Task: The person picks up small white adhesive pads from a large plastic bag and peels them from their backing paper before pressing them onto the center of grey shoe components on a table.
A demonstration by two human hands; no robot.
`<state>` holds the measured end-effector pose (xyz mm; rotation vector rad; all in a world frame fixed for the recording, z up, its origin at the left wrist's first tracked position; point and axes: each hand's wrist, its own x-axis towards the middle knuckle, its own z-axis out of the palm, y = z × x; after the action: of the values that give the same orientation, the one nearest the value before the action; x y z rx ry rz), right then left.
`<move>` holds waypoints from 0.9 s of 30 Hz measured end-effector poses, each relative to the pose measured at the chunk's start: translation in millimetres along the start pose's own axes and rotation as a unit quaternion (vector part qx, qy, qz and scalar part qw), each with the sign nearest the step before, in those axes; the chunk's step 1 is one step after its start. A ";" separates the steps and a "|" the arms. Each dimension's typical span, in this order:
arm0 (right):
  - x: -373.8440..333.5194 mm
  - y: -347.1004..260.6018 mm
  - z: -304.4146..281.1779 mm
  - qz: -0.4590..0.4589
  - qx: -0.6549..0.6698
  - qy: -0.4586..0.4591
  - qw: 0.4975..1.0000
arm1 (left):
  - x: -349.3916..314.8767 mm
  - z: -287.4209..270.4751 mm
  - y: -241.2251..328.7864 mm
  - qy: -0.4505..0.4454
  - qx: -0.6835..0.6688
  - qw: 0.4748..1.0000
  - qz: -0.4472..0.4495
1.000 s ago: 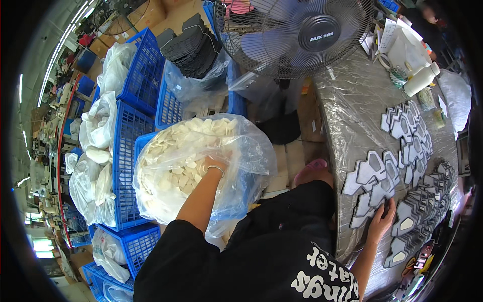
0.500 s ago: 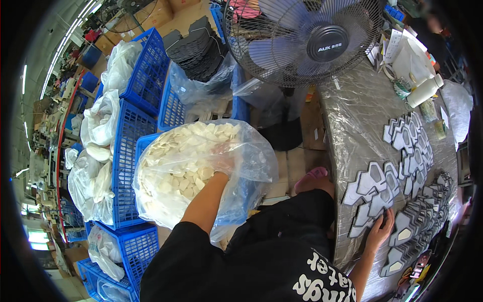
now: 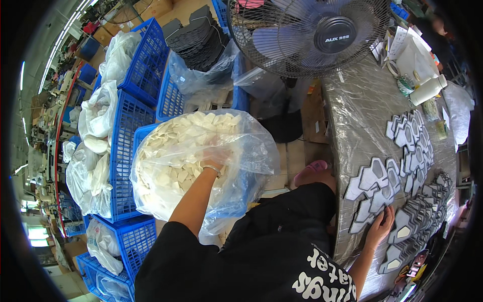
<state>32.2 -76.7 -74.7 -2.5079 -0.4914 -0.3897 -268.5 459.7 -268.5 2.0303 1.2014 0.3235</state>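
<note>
My left hand (image 3: 215, 154) is inside a clear plastic bag (image 3: 259, 146) full of small cream-coloured flat pieces (image 3: 176, 143). Plastic and pieces blur its fingers, so its grip is hidden. A light bracelet circles that wrist. On the table to the right, my right hand (image 3: 381, 230) rests with fingers loosely stretched, holding nothing visible. Its fingertips lie beside a group of pale grey, dark-edged angular cut pieces (image 3: 375, 183). To its right, rows of similar dark-edged pieces (image 3: 415, 224) overlap, some bearing a cream piece.
A large black fan (image 3: 334, 35) stands at the far side. Blue crates (image 3: 136, 136) with white bags line the left. Dark sheets (image 3: 197, 43) are stacked in another crate. The covered table (image 3: 347, 116) also holds a white bottle (image 3: 427, 90) and papers.
My left hand has moved slightly left and deeper among the cream pieces, and the bracelet now shows. My right hand stays at the same group of pieces. The view has shifted a little.
</note>
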 end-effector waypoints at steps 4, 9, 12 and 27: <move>-0.8 3.9 -2.9 -0.017 -0.019 -0.004 1.000 | -21.9 -10.4 40.7 -0.036 0.308 0.951 0.009; -1.3 4.7 -2.0 -0.024 -0.025 -0.005 0.999 | -31.8 -8.1 31.1 -0.006 0.388 0.921 0.045; -1.9 5.0 -0.2 -0.013 -0.011 -0.003 1.000 | -19.9 -26.2 19.5 -0.069 0.381 0.917 0.097; -0.8 5.3 -0.7 -0.022 -0.007 0.003 1.000 | -46.1 -61.9 28.5 0.061 0.429 0.901 0.013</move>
<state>33.5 -81.4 -76.9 -2.5121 -0.5446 -0.4181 -308.3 442.1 -198.7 2.8011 1.5691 -0.1108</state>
